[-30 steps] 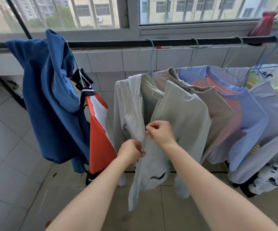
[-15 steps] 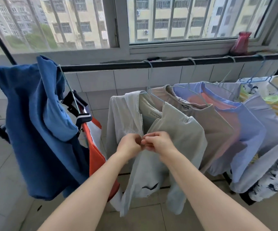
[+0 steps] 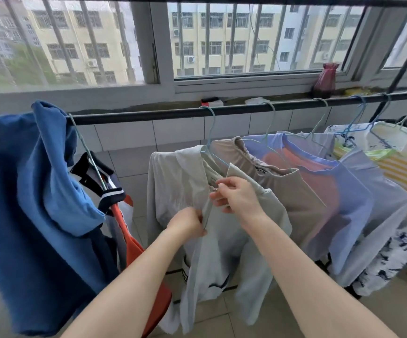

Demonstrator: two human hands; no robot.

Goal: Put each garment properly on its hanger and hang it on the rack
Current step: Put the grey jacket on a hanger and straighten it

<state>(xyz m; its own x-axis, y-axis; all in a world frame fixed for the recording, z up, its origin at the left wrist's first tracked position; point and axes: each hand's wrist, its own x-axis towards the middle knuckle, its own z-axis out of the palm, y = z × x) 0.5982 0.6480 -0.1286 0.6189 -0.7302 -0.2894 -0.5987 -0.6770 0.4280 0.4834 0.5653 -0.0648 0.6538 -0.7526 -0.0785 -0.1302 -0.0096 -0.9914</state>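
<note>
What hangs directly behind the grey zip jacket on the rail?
Behind the grey zip jacket hangs a beige top on its own hanger, then a lilac shirt. The jacket and the right hand cover the beige top's lower front, so its hem cannot be seen.

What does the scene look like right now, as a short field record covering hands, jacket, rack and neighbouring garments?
left hand: left hand pinches the front edge of the pale grey zip-up jacket, lower on the zip line
right hand: right hand pinches the small metal zipper pull near the collar
jacket: hangs on a light blue wire hanger, zip closed below the hands
rack: black horizontal rail
left of jacket: blue hooded sweatshirt, orange and white top
right of jacket: beige top, lilac long-sleeved shirt
</note>
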